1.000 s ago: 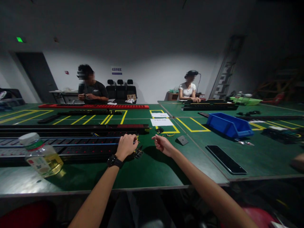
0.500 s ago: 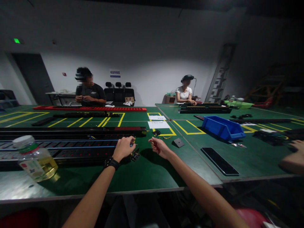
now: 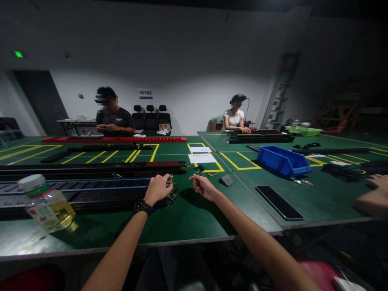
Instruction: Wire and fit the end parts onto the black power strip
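Observation:
My left hand (image 3: 158, 189), with a black watch on its wrist, is at the right end of a long black housing (image 3: 106, 196) with blue edge strips and red dots. Its fingers are closed around thin yellowish wires (image 3: 171, 182) at that end. Just below the fingertips sits a small black finned part (image 3: 173, 197). My right hand (image 3: 203, 187) hovers over the green table a short way to the right, thumb and fingers pinched together. Whatever it pinches, if anything, is too small to make out. A dark grey angled piece (image 3: 227, 180) lies right of it.
A drink bottle (image 3: 50, 206) stands at the left front. To the right are a phone (image 3: 279, 203) and a blue bin (image 3: 283, 162). White papers (image 3: 200, 158) and a black bracket (image 3: 199, 168) lie ahead. Another person's hand (image 3: 376, 196) shows at the right edge; two people sit opposite.
The camera view has shifted slightly. Both my hands keep nearly the same place and pose.

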`<state>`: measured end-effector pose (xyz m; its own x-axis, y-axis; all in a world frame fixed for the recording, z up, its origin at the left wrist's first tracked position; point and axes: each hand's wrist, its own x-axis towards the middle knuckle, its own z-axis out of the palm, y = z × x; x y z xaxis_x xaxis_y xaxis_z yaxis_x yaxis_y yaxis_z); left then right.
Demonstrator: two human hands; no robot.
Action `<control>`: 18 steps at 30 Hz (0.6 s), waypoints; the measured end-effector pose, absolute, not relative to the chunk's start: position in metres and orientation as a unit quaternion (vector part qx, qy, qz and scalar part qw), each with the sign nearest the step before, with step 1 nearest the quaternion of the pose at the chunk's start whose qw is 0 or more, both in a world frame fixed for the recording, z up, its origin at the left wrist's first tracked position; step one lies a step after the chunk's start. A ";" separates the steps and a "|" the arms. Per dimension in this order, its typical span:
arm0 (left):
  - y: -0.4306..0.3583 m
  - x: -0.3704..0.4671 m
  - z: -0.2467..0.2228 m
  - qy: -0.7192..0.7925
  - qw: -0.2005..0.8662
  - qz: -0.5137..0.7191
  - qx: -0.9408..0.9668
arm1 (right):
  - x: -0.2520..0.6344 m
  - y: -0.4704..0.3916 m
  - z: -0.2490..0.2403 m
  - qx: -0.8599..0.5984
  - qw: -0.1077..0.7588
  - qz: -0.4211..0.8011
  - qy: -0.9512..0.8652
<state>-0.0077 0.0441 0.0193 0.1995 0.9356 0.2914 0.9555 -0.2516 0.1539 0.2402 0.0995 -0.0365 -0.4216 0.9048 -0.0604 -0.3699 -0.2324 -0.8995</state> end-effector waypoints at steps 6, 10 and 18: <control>0.042 -0.006 0.020 -0.611 0.032 -0.168 -0.773 | 0.240 0.098 -0.034 -0.316 0.439 0.723 -0.429; 0.040 -0.004 0.023 -0.613 0.016 -0.191 -0.767 | 0.240 0.097 -0.033 -0.319 0.437 0.725 -0.427; 0.037 -0.003 0.022 -0.630 0.053 -0.207 -0.747 | 0.241 0.098 -0.034 -0.325 0.433 0.718 -0.438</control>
